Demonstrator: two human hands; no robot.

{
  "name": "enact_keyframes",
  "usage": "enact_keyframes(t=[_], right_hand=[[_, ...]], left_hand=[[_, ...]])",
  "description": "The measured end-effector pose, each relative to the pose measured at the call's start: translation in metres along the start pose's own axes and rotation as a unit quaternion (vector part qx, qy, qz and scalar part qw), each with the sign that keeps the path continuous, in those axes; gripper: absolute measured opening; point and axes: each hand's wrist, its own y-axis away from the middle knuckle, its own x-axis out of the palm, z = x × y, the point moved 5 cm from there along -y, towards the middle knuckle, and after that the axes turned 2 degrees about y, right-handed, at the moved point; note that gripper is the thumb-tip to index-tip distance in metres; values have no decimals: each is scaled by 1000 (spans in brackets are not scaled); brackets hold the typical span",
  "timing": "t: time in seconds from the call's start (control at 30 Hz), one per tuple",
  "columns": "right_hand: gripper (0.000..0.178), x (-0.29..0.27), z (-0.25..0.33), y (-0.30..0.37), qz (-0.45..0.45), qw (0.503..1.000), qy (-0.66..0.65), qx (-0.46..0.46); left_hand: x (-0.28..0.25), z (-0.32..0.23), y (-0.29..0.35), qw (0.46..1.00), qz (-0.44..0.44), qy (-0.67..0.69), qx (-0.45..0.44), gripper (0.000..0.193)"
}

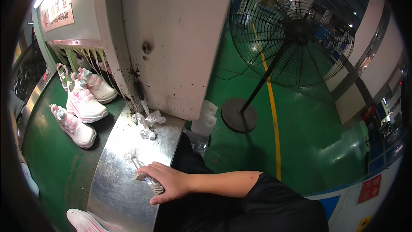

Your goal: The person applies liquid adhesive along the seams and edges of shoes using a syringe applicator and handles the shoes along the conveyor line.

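My right hand [169,184] reaches in from the lower right over a shiny metal ledge [122,180]. Its fingers are closed around a slim tool with a wrapped-looking grip [151,183], whose thin, pale end points away over the ledge; its exact kind I cannot make out. My left hand is out of view. Crumpled white tissue [148,122] lies at the ledge's far end, beside a dark-handled tool [140,94] leaning at the machine's corner. At the bottom left, a pale pink shoe [83,221] is partly cut off by the frame.
Several white-and-pink shoes [86,105] stand on a green conveyor belt [49,159] at left, near a fringed machine opening [81,53]. A stained, pale metal panel [171,38] rises ahead. A black pedestal fan [296,32] and white plastic container [205,118] stand on the green floor.
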Motion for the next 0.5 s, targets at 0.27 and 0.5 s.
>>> enact_keyframes(t=[0.27, 0.5], right_hand=[[95, -18, -6, 23, 1, 997, -57, 51], [92, -20, 22, 27, 49, 993, -101, 45]], left_hand=[[30, 90, -110, 915, 144, 319, -200, 72], [139, 52, -85, 926, 156, 306, -154, 72]])
